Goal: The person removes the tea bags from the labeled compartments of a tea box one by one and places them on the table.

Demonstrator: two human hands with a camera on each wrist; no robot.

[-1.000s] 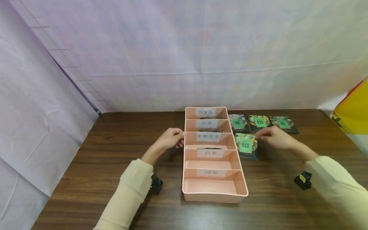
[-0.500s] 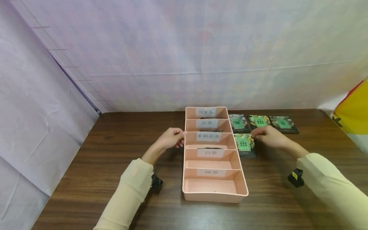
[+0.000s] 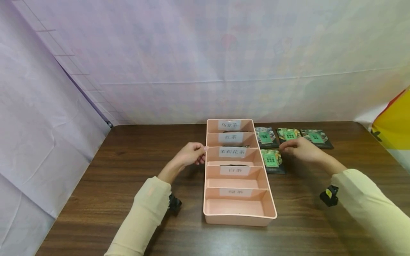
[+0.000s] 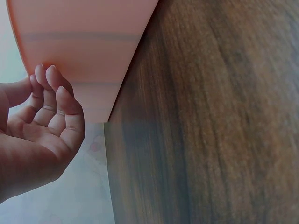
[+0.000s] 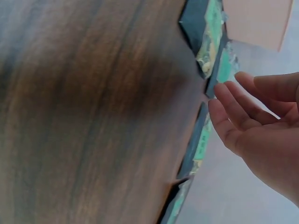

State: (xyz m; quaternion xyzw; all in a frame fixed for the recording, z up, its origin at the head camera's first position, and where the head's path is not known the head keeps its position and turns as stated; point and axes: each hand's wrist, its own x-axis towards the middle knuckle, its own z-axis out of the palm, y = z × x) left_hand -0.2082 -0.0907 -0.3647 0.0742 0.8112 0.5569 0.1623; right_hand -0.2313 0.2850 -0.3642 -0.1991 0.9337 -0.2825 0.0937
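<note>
A long pink divided box (image 3: 240, 219) stands on the table, its compartments carrying white labels. My left hand (image 3: 190, 154) pinches its left rim between thumb and fingers, midway along; in the left wrist view the fingertips meet the box wall (image 4: 84, 56). To the right of the box, a dark tea sachet (image 3: 271, 160) with a green label lies flat, partly hidden behind the box's edge. My right hand (image 3: 302, 152) hovers by that sachet's upper right corner. Seen from the right wrist, its fingers (image 5: 238, 105) are loosely extended, holding nothing.
Behind the near sachet is a row of three similar tea sachets: one by the box (image 3: 266, 138), one in the middle (image 3: 289, 136) and one at right (image 3: 317, 138). Dark edges show inside several compartments. A pale curtain (image 3: 179, 71) hangs behind the wooden table (image 3: 144, 142).
My right hand has shifted slightly left with the tea sachet, laid it flat against the box's right side and let go. The left hand and the box have stayed put.
</note>
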